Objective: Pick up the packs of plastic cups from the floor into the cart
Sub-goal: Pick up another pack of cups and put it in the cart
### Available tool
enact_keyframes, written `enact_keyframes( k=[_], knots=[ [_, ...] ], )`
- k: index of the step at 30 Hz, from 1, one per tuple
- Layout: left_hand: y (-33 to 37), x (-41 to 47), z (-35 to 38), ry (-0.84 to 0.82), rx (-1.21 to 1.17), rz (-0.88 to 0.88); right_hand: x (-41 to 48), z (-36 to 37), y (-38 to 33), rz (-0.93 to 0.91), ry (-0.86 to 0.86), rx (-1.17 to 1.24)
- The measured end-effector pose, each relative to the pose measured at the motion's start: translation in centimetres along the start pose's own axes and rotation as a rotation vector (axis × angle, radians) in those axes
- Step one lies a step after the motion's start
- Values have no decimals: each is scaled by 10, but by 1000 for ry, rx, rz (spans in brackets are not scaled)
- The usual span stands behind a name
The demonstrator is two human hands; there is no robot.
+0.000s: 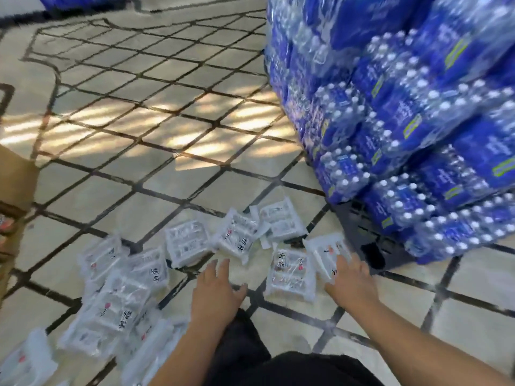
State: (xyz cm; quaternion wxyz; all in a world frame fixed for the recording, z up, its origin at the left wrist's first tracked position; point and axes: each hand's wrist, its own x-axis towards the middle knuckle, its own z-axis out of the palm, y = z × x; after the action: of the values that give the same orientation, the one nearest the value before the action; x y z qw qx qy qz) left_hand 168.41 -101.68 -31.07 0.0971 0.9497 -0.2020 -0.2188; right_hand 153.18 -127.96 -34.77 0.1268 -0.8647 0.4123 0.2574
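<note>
Packs of plastic cups (239, 240) are all on the floor (167, 185), scattered ahead of and to both sides of the hands. None lifted.

Right hand (349, 280): fingers laid flat on the outermost pack (324, 254), not curled round it. Touching, no grip.
Left hand (220, 285): spread, holding nothing, over bare tile; can't tell if it touches down.
One pack (291, 274) lies between the two hands. A heap (117, 302) sits well off the left hand's outer side.

Risks as I read them:
- Film wrap looks slick. A flat-palm scoop would likely skid the pack, not lift it. Needs fingers under an edge.
- The outermost pack sits just beside the black pallet (367, 232) beyond the right hand. A push could shove it against or under that.
- Stacked bottled-water packs (418, 135) loom over the right hand's side. A careless elbow on rising could hit them.
- If several are grabbed at once, overlapping packs could slide apart and drop.
- Cart not in view, so carry route unknown. Cardboard box (14, 176) sits far off the left hand's side.
</note>
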Motion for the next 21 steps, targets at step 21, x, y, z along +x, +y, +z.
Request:
enact_keyframes(
  k=[21],
  knots=[
    [-19, 362, 365, -333, 19, 83, 313, 324, -22, 173, -330, 201]
  ],
)
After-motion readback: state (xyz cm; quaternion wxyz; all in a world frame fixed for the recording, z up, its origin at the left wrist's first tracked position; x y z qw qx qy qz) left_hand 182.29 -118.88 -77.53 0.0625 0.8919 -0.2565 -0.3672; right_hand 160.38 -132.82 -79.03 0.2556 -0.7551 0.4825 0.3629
